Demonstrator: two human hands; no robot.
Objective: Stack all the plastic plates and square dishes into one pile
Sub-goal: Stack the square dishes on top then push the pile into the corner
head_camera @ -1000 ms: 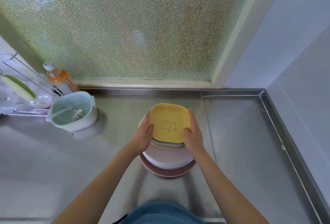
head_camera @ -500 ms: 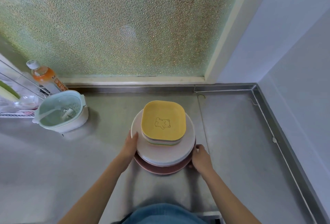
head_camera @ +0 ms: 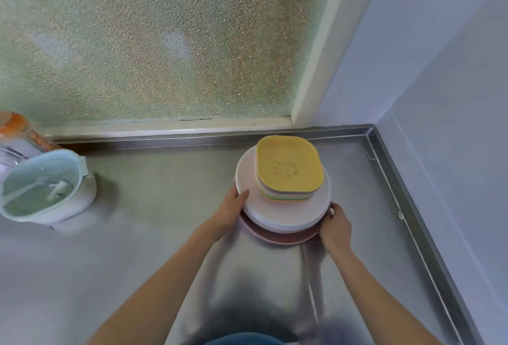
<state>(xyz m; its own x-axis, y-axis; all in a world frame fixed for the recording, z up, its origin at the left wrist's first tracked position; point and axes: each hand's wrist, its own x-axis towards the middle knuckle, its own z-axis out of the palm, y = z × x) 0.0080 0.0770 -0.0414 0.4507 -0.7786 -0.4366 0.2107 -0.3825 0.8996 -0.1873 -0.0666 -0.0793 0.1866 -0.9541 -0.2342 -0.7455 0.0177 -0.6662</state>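
Note:
One pile stands on the steel counter near its back right corner. A yellow square dish point(head_camera: 288, 164) with a bear drawing tops several pastel square dishes point(head_camera: 283, 196). Under them lie round pale pink plates point(head_camera: 277, 215) and a darker pink plate point(head_camera: 277, 237) at the bottom. My left hand point(head_camera: 231, 207) grips the left rim of the round plates, thumb on top. My right hand point(head_camera: 335, 223) holds the pile's lower right edge.
A mint strainer basket in a white bowl point(head_camera: 46, 188) sits at the left, with an orange-capped bottle point(head_camera: 19, 135) behind it. A frosted window runs along the back. The counter's raised rim point(head_camera: 406, 207) and a blue wall close the right side.
Both hands dropped from the yellow dish's sides to the round plates' rims. The whole pile has shifted right and toward the back corner in view.

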